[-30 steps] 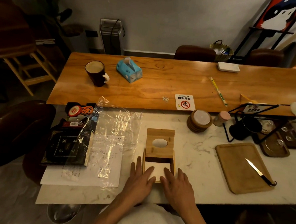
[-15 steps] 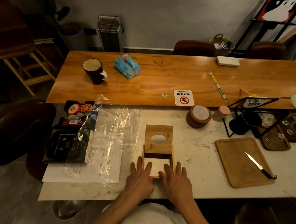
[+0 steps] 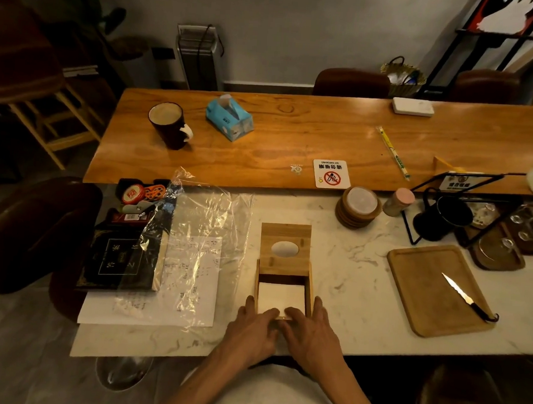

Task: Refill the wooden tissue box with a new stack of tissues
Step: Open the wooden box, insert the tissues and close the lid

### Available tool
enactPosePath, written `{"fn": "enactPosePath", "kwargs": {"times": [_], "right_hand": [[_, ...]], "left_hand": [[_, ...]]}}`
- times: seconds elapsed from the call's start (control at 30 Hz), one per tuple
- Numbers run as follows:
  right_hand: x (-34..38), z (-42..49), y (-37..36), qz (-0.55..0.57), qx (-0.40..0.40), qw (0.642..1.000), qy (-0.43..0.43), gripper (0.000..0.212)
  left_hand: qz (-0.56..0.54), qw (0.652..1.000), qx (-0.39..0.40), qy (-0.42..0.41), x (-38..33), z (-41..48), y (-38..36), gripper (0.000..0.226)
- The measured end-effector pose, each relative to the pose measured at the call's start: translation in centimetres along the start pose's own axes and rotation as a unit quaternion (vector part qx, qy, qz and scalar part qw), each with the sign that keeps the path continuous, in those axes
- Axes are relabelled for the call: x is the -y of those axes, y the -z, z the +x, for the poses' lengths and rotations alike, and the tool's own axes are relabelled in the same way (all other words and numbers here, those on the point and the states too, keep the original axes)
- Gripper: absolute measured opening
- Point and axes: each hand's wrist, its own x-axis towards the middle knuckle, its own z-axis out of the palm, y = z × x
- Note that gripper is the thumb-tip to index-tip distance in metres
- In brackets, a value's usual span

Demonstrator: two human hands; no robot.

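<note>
Where fingers [image 3: 272, 312] press, tissues [image 3: 279, 296] lie.

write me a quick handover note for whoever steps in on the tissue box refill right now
Left hand: flat at the near left corner of the wooden tissue box, gripping nothing.
Right hand: flat at the near right corner, gripping nothing.
Box sits on the marble counter, white tissue stack already inside.
Lid, with the oval slot, is slid back over the far half.
Empty clear wrapper lies to the left.
Done: tissues are in.
Left: likely slide the lid shut and feed the first tissue through the slot.
</note>
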Motion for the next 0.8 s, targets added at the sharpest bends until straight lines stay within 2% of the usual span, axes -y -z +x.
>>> {"fn": "enactPosePath", "kwargs": {"times": [0.13,0.3,0.4,0.47,0.53,0.6,0.67,0.73,0.8], "right_hand": [[-0.5,-0.3,-0.1,0.047,-0.039,0.996,-0.068,0.054],[-0.2,-0.4,-0.9,0.065,-0.064,0.996,0.004,0.043],[-0.7,-0.6,-0.8,0.054,-0.049,0.997,-0.026,0.048],[-1.5,-0.8,0.0,0.109,-0.062,0.992,-0.013,0.052],[-2.0,-1.1,1.6,0.223,-0.089,0.971,0.007,0.061],[-2.2,-0.8,3.4,0.366,-0.093,0.926,-0.011,0.072],[-2.1,0.0,4.7,0.521,-0.035,0.852,-0.046,0.077],[-1.8,0.4,6.0,0.613,0.033,0.788,-0.047,0.061],[-1.5,0.8,6.4,0.609,0.053,0.791,-0.014,0.034]], "left_hand": [[0.054,0.997,-0.028,0.038,0.5,-0.3,0.2,0.037],[0.062,0.997,-0.045,-0.008,0.2,-0.8,-0.1,0.034],[0.094,0.995,-0.039,0.008,0.3,-1.1,0.5,0.035],[0.091,0.99,-0.106,-0.029,1.0,-1.1,1.0,0.037],[-0.025,0.974,-0.216,-0.068,1.0,-1.2,1.9,0.037],[-0.192,0.947,-0.252,-0.055,0.6,-0.6,3.0,0.043],[-0.356,0.919,-0.166,-0.027,0.5,0.8,3.8,0.057],[-0.434,0.899,-0.062,-0.012,0.4,2.1,4.2,0.064],[-0.446,0.894,-0.034,-0.01,0.2,2.9,4.5,0.067]]}}
